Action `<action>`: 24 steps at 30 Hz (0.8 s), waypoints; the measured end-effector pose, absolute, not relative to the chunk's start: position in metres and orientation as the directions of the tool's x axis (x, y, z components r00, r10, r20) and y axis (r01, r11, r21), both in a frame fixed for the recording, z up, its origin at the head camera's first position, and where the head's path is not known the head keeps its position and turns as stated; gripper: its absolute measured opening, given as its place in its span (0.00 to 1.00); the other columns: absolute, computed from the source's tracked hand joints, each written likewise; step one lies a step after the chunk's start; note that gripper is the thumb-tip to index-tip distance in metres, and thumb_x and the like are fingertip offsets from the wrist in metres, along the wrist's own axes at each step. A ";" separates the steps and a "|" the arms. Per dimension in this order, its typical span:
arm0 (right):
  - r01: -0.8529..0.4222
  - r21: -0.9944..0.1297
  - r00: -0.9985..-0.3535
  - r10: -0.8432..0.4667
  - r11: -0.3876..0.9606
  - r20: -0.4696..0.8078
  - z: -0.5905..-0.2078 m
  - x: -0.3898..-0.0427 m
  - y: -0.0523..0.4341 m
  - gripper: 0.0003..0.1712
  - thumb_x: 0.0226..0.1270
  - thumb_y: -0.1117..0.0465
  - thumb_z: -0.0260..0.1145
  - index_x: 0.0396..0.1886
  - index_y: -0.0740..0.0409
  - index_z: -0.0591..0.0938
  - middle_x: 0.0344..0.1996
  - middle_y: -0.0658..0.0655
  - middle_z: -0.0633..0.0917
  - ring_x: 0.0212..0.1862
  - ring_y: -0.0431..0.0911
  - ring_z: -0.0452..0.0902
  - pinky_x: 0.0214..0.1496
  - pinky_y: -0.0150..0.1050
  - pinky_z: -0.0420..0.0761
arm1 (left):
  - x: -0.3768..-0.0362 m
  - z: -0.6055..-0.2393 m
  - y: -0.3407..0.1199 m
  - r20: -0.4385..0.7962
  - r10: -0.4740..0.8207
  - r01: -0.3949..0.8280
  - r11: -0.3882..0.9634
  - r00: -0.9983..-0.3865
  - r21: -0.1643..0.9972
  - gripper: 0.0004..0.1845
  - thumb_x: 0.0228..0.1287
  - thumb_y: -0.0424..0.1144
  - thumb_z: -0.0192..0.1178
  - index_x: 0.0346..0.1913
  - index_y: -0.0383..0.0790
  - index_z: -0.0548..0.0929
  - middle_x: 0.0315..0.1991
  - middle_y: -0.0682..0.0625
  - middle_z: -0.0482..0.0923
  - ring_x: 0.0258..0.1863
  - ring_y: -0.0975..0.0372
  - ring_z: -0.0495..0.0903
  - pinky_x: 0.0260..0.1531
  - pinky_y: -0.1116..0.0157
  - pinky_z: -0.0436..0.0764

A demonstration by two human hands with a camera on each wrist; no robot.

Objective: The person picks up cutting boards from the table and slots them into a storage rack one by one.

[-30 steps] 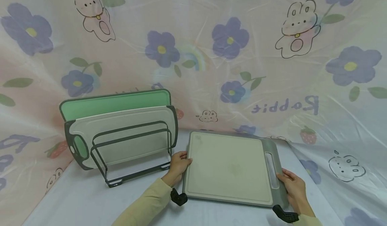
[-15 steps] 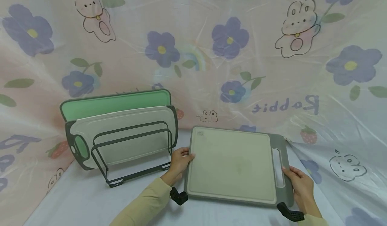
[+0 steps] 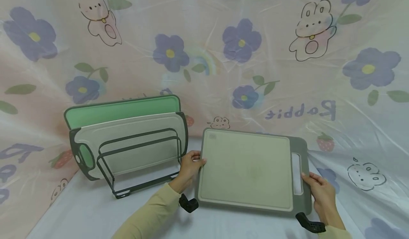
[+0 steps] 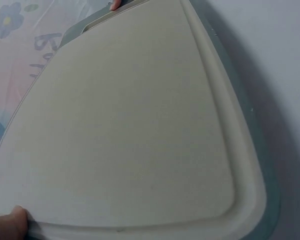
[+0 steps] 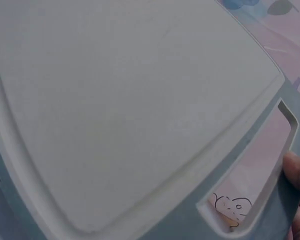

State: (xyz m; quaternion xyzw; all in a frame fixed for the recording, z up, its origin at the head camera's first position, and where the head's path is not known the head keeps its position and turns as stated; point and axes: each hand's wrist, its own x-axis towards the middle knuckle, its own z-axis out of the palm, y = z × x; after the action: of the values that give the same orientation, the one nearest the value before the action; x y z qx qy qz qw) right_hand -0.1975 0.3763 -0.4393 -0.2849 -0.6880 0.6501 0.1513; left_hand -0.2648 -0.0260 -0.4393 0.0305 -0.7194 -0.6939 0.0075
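Both hands hold a cream cutting board [image 3: 247,169] with a grey border, tilted up off the white tabletop. My left hand [image 3: 190,169] grips its left edge, thumb on the front face and fingers behind. At the handle end, my right hand [image 3: 322,193] pinches the grey rim beside the long slot; in the right wrist view its thumb [image 5: 296,170] presses that rim. To the left stands a dark wire rack [image 3: 138,146] holding a white board [image 3: 127,125] with dark ends and, behind it, a green board [image 3: 124,111].
A white cloth [image 3: 153,214] covers the table. Behind it hangs a curtain [image 3: 204,82] printed with flowers and rabbits. The rack stands close to the left forearm. Black wrist mounts [image 3: 188,203] sit below the board's lower edge.
Both hands have raised the cream cutting board and shifted it slightly right, tilting it more upright. The rack and its boards stay in place.
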 end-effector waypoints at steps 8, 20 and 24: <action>0.164 -0.985 -0.797 0.583 -0.048 -0.161 -0.428 -0.197 0.374 0.10 0.58 0.56 0.75 0.27 0.41 0.80 0.23 0.39 0.80 0.30 0.31 0.75 0.31 0.25 0.75 | -0.267 -0.427 -0.027 -0.003 -0.061 -0.005 0.030 -0.998 1.000 0.15 0.57 0.24 0.67 0.47 0.30 0.78 0.39 0.43 0.79 0.37 0.57 0.77 0.35 0.63 0.79; 0.088 -0.996 -0.779 0.622 -0.018 -0.080 -0.413 -0.194 0.371 0.09 0.58 0.60 0.75 0.26 0.46 0.80 0.22 0.41 0.79 0.26 0.33 0.74 0.28 0.25 0.74 | -0.265 -0.407 -0.030 0.028 -0.025 0.027 0.037 -0.999 0.999 0.15 0.59 0.25 0.66 0.49 0.31 0.76 0.42 0.42 0.79 0.33 0.60 0.74 0.33 0.65 0.77; 0.056 -0.998 -0.776 0.629 -0.003 -0.046 -0.408 -0.193 0.370 0.08 0.58 0.61 0.74 0.28 0.47 0.81 0.22 0.41 0.79 0.26 0.33 0.74 0.28 0.24 0.74 | -0.265 -0.400 -0.032 0.036 -0.017 0.036 0.035 -0.999 0.999 0.16 0.60 0.25 0.65 0.50 0.30 0.75 0.43 0.41 0.78 0.34 0.59 0.73 0.34 0.65 0.76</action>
State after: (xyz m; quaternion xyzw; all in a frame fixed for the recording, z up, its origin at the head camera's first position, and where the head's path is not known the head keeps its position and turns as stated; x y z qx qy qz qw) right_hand -0.1934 0.3697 -0.4083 -0.2549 -0.6718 0.6609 0.2168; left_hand -0.2647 -0.0318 -0.4004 -0.0065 -0.7193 -0.6944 0.0190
